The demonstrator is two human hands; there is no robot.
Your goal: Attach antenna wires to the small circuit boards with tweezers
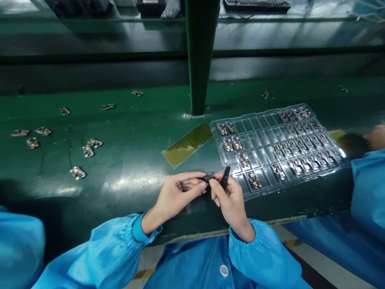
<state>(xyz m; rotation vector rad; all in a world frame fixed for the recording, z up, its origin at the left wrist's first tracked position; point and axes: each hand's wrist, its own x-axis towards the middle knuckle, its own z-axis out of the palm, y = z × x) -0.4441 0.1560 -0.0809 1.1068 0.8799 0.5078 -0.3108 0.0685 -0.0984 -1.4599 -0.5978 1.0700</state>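
Blue sleeves (114, 249) are filling the lower frame, nearest the camera, cuffed at both wrists. Beyond them the left hand (174, 192) and right hand (228, 198) are meeting above the near edge of the green bench (129, 168). Both are pinching a small dark circuit board (207, 178) between fingertips; its long axis is lying roughly left to right, one end toward each hand. The right hand is also clasping a black pen-like tool (225, 178), tilted up and away, tip end hidden in the grip. Just beyond the hands a clear compartment tray (255, 132) is sitting, partly loaded with similar boards, mostly in its right half. A yellow strip sheet (188, 144) is lying left of the tray. Loose boards (88, 148) are lying scattered well to the left. Another person's blue sleeve (368, 188) is entering at the right edge.
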